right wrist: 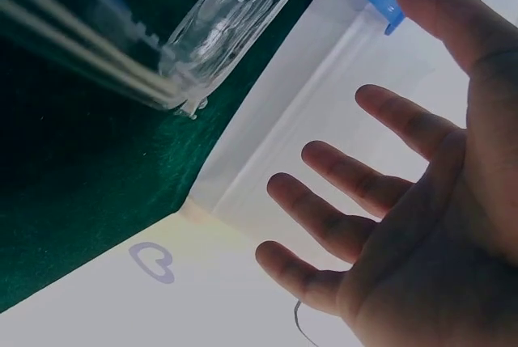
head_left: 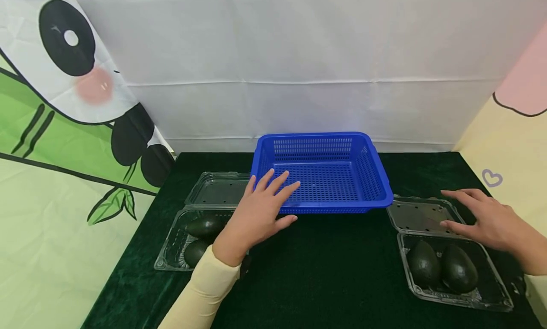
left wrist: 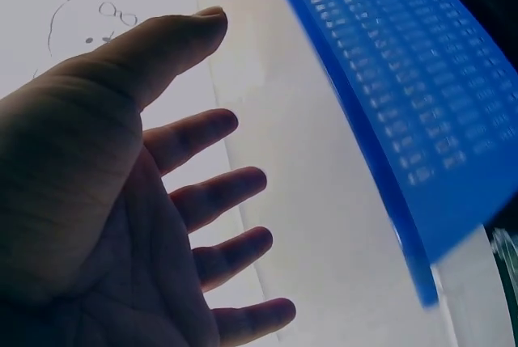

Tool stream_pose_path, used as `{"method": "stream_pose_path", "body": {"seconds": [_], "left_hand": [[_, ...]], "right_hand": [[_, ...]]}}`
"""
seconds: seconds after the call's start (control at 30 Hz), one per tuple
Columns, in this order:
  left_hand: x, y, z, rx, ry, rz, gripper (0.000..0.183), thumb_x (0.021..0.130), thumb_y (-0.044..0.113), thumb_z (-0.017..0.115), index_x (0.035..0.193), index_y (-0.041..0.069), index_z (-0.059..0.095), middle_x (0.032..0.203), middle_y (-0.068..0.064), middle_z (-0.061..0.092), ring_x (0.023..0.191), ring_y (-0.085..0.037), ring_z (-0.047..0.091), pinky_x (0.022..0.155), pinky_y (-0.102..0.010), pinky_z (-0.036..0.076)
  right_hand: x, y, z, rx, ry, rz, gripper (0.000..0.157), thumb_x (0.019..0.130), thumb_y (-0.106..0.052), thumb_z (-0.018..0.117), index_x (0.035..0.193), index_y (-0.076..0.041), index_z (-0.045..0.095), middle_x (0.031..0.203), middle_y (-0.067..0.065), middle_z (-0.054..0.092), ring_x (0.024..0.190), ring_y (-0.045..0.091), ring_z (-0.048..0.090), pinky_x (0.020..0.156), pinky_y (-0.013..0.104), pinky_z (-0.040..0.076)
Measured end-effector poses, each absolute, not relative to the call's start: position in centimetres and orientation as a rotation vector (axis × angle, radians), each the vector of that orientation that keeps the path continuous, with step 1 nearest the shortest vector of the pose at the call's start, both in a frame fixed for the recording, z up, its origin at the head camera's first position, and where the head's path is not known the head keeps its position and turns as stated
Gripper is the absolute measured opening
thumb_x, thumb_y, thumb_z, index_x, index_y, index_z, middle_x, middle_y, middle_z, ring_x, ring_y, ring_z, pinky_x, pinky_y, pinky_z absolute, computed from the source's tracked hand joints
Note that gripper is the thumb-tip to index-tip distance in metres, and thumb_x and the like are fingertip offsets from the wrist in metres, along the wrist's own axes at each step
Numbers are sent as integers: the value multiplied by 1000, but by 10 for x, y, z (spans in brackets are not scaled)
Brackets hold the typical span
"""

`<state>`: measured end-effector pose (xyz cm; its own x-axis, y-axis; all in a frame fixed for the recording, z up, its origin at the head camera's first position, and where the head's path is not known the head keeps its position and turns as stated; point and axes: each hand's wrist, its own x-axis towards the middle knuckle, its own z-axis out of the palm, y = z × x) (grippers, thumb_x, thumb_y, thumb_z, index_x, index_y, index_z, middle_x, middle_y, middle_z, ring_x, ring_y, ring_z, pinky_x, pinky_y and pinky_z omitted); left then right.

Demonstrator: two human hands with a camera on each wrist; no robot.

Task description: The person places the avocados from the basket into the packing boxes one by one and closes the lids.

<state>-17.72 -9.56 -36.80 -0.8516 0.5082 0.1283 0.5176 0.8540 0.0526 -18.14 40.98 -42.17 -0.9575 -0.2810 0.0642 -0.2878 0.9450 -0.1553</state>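
My left hand [head_left: 258, 214] is spread with straight fingers over the near left corner of a blue plastic basket [head_left: 325, 207], holding nothing. In the left wrist view its palm and parted fingers [left wrist: 235, 193] show beside the basket's wall. Below and left of it lies an opened clear plastic clamshell box [head_left: 171, 253] with dark avocados [head_left: 205, 226], partly covered by the hand and sleeve. My right hand [head_left: 491, 220] hovers by the raised-back lid of a second clear clamshell box [head_left: 491, 284], its fingers extended and nothing held. Two dark avocados [head_left: 459, 268] sit in that box.
A dark green velvet cloth [head_left: 329, 272] covers the table. White fabric [head_left: 316, 44] hangs behind it, with printed cartoon cloths at both sides. The basket stands at the far middle, between the two boxes, with its slotted floor showing.
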Motion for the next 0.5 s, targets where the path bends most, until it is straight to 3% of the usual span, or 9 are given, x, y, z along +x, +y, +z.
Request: {"method": "stream_pose_path", "body": {"seconds": [0.5], "left_hand": [[-205,-33,-370,-949,-2908,-105,77,97,61,63,162,31,36,170,-5,24,155,-36,19,120,-65,16]], "right_hand": [[-195,424,-430,387,-3186,275,88,95,-55,70,152,2,35,137,44,38,113,68,49,81,83,39]]}}
